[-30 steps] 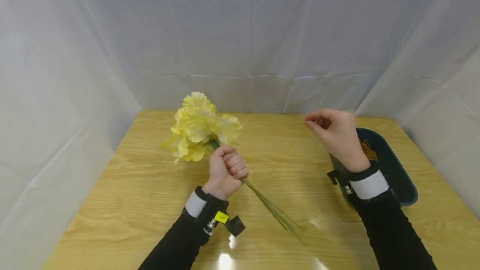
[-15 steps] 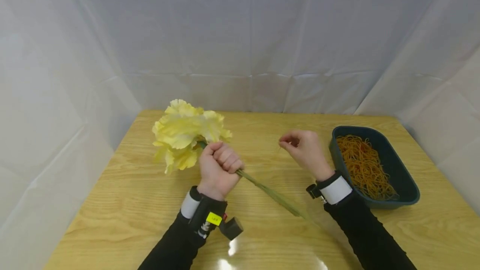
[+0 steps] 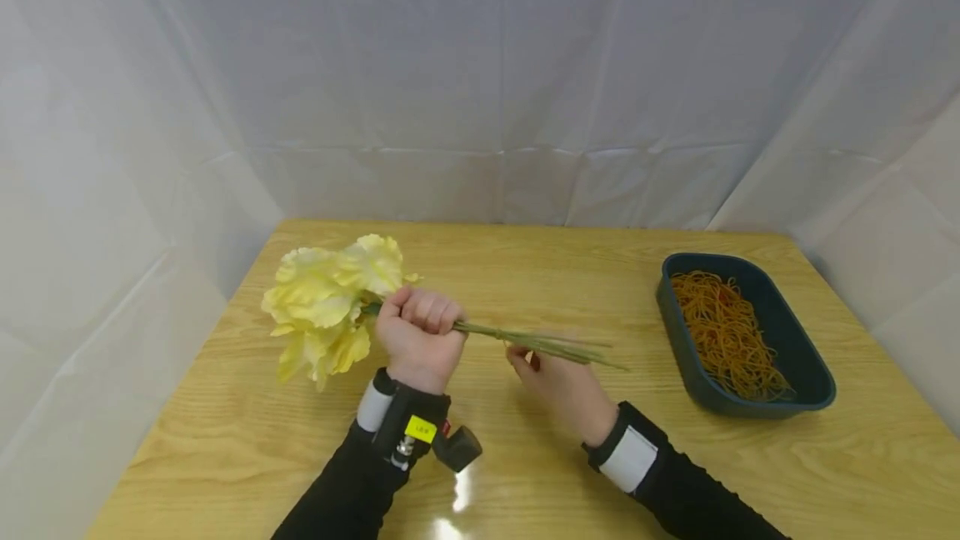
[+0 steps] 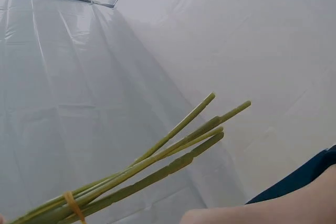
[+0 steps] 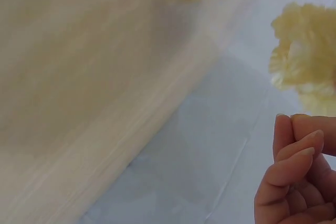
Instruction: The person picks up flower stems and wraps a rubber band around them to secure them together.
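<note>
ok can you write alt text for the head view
A person's left hand holds yellow flowers by their stems, while the right hand pinches a thin rubber band crossing those stems. At the right of the wooden table sits a dark tray of tangled rubber bands.

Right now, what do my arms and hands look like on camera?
Your left hand and right hand are bare, without gloves. Both arms wear long black sleeves and black wristbands with white panels. The left wristband also carries a yellow tag, its print too small to read, and a small dark block.
</note>
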{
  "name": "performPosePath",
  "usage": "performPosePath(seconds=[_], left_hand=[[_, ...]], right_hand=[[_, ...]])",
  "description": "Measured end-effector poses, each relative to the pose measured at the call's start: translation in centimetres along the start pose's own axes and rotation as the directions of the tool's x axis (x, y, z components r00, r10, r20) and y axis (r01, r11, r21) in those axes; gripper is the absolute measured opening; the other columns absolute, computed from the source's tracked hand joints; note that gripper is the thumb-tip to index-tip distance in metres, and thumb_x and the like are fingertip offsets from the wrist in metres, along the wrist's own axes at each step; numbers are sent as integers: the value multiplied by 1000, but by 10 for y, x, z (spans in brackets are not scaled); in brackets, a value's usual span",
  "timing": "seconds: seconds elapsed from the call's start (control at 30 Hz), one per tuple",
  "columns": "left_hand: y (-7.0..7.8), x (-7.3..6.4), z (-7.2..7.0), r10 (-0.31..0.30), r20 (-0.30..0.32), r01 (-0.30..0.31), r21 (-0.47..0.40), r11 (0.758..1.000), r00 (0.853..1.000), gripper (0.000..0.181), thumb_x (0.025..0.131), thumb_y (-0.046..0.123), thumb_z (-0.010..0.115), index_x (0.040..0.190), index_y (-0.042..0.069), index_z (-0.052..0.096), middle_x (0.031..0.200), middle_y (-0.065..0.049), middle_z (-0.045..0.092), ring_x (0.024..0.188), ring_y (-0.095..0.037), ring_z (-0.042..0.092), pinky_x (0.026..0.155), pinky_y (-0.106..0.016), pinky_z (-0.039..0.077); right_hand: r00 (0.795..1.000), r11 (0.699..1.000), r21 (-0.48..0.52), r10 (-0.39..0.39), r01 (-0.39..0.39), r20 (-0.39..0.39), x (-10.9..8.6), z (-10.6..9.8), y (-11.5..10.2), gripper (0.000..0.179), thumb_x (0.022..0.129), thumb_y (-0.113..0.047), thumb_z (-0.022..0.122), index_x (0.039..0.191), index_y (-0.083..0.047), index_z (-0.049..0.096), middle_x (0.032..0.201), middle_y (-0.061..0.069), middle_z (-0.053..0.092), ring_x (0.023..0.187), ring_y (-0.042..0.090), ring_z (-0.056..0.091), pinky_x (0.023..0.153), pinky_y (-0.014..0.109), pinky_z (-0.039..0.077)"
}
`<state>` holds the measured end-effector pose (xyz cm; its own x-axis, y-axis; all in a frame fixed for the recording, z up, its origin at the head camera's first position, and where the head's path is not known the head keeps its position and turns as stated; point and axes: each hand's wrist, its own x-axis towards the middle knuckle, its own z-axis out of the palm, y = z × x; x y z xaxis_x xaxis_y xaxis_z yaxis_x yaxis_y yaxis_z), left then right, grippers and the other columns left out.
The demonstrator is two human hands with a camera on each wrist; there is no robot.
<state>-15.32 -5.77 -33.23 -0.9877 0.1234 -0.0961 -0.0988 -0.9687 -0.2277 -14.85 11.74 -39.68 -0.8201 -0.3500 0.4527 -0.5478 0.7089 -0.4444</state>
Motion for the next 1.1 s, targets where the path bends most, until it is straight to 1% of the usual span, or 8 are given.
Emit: performPosePath(seconds=[0.1,0.17,0.3,0.4,0.5,0.87,1.0,1.1], left_hand=[[0,1,0,42,-16,-42,16,999,999,39,83,11,44,58,17,15,55,6,9,50,-7,5,55,-18,3],[0,1,0,66,-26,-65,33,997,997,40,85,11,43,57,16,16,55,6,10,50,-7,5,55,-18,3],[0,4,0,125,-57,-119,92,989,991,43,93,14,37,55,16,17,54,6,10,50,-8,4,56,-19,2],[1,6,-2,164,-66,-154,136,979,984,47,99,16,30,53,15,18,53,6,10,50,-8,4,56,-19,2],[1,10,-4,187,-64,-175,158,972,980,46,97,14,30,53,15,18,53,6,10,50,-8,4,57,-19,2],[1,15,-15,217,-18,-206,245,947,976,39,92,9,31,57,16,15,56,5,7,52,-8,2,56,-20,0],[-1,16,-20,220,-22,-200,344,918,975,39,94,9,29,59,17,13,57,5,6,53,-9,1,57,-21,-1],[-3,17,-25,218,-21,-186,447,875,976,40,97,9,26,61,17,12,58,5,5,53,-9,1,58,-23,-1]], right_hand=[[997,999,1,32,-32,72,-12,-1,-13,8,86,0,73,87,-7,72,78,1,69,64,4,53,57,16,45],[997,1000,2,19,-20,81,-19,-2,-20,7,86,-1,73,87,-7,74,79,0,71,63,3,53,56,15,44],[991,990,-48,-130,131,13,-30,-7,-30,8,81,2,75,83,-6,73,77,1,73,63,4,62,57,15,49],[967,964,-114,-250,242,-58,-38,-11,-38,12,77,3,77,79,-7,71,73,-1,70,63,4,63,56,15,50],[941,943,-136,-320,305,-107,-43,-17,-46,15,74,4,78,77,-7,70,70,-3,66,60,4,61,55,14,49],[884,895,-120,-443,429,-149,-47,-47,-70,19,72,9,74,82,-6,68,75,-2,64,64,5,59,60,11,49],[854,873,-146,-486,466,-186,-40,-60,-73,14,79,8,70,84,-5,68,78,0,66,66,9,64,62,14,53],[836,865,-157,-502,477,-221,-32,-70,-75,16,77,10,71,84,-4,68,77,2,67,66,12,66,62,18,55]])
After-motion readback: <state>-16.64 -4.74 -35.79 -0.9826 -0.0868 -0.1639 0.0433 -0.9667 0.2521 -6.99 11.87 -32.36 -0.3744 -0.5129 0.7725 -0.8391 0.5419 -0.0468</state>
